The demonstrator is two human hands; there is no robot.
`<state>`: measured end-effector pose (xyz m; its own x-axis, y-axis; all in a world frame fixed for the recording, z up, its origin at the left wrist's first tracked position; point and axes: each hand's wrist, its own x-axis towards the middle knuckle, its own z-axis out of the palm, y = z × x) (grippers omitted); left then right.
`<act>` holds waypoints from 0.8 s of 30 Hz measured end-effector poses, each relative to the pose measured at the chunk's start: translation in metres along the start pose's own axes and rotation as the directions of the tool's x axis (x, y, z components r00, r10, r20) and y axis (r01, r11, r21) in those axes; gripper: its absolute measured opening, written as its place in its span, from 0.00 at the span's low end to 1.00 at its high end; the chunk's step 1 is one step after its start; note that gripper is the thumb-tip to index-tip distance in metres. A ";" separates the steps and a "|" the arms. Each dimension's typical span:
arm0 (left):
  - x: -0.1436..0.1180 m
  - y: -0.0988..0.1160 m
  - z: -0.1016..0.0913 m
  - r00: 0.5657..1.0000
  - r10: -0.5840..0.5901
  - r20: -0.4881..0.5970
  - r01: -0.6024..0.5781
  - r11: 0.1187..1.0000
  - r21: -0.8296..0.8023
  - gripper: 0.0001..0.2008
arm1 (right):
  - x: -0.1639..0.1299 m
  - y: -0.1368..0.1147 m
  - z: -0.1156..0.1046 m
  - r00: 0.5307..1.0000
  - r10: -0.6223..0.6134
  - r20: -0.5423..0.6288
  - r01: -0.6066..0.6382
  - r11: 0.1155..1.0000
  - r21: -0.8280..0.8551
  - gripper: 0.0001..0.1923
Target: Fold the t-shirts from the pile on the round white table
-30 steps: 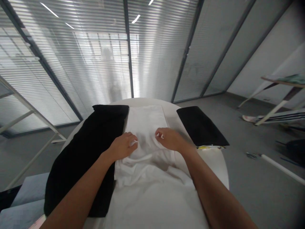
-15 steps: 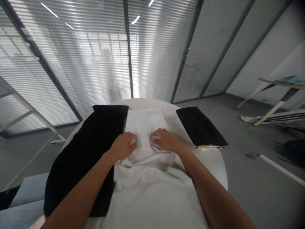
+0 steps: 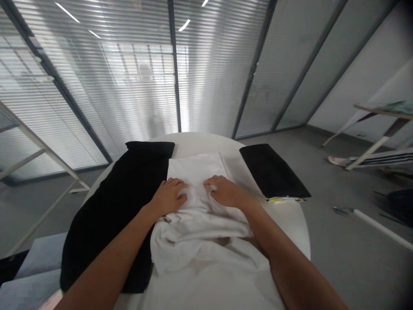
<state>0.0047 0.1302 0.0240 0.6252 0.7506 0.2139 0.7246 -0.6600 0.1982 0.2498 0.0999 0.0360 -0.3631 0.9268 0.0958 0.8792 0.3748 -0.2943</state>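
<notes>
The white garment lies down the middle of the round white table, its far end flat and squared off short of the far edge, its near part bunched into soft rolls that spill toward me. I judge it light, limp and not at all fragile: it wrinkles under the slightest push and will not hold a shape by itself, so pressing and sliding will drag the folds along. The best hold, to my eye, is a pinch at a folded edge or corner with both hands well apart, not in the loose middle.

My left hand rests palm down on the cloth, fingers curled into it; my right hand does the same just beside it. I cannot tell whether either has fabric pinched or merely presses on it.

Touching the white piece on the left, a black garment drapes over the table's left edge. Near the right edge lies a folded black item, with a thin yellow-and-white strip under its near end.

I can read no brand, label or writing anywhere.
</notes>
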 end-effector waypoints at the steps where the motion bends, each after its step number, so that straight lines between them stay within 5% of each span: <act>1: 0.001 -0.001 0.001 1.000 0.003 0.012 -0.003 1.000 -0.001 0.18 | 0.000 0.001 0.001 1.000 -0.003 0.012 0.003 1.000 0.003 0.22; 7: 0.001 -0.006 -0.005 0.994 -0.058 0.091 0.071 0.986 -0.148 0.16 | -0.008 -0.002 -0.015 0.977 -0.022 0.211 -0.003 0.993 0.116 0.17; 10: 0.001 -0.007 0.001 0.999 -0.026 -0.034 0.023 0.996 -0.084 0.16 | -0.006 -0.002 -0.013 0.994 0.062 0.092 -0.067 0.997 0.048 0.18; 13: 0.001 -0.006 0.006 0.999 0.028 -0.034 -0.029 0.999 -0.014 0.18 | 0.000 0.004 -0.003 0.993 0.112 -0.041 -0.115 0.990 -0.077 0.19; 18: 0.003 -0.008 0.000 0.999 -0.002 0.051 0.007 0.994 -0.106 0.17 | 0.002 0.011 -0.003 0.989 0.117 0.095 -0.107 0.989 -0.099 0.16; 24: 0.002 -0.012 0.009 0.997 -0.037 -0.064 0.035 0.999 -0.030 0.17 | 0.005 0.010 0.007 0.996 0.076 -0.052 -0.081 0.993 -0.089 0.19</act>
<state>-0.0005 0.1400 0.0129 0.5782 0.7708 0.2673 0.7371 -0.6340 0.2338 0.2545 0.1084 0.0272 -0.2782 0.9527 0.1223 0.9297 0.2991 -0.2149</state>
